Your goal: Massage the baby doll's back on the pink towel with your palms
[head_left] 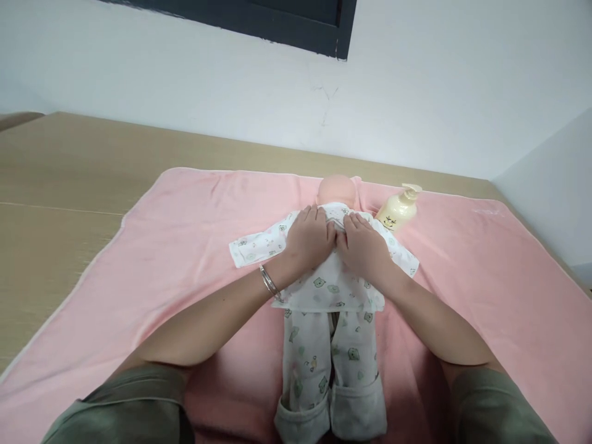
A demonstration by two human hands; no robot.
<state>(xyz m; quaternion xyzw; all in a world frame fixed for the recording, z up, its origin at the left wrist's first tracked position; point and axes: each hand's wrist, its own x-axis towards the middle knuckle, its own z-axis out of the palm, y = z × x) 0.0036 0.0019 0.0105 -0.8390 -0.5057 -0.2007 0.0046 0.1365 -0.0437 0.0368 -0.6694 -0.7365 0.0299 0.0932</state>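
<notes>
A baby doll (337, 190) lies on its back on a pink towel (185, 246), dressed in a white printed top (330, 287) and matching trousers (330, 376). My left hand (309, 239) rests palm down on the left side of the doll's chest. Just beside it, my right hand (363, 246) presses on the right side, fingers toward the collar. The two hands almost touch at the middle of the top. A silver bangle (269, 283) sits on my left wrist. The doll's arms are hidden inside the spread sleeves.
A pale yellow pump bottle (398, 208) lies on the towel just right of the doll's head. The towel covers a wooden table (60, 185) that meets a white wall at the back. A dark window frame (277, 21) is above.
</notes>
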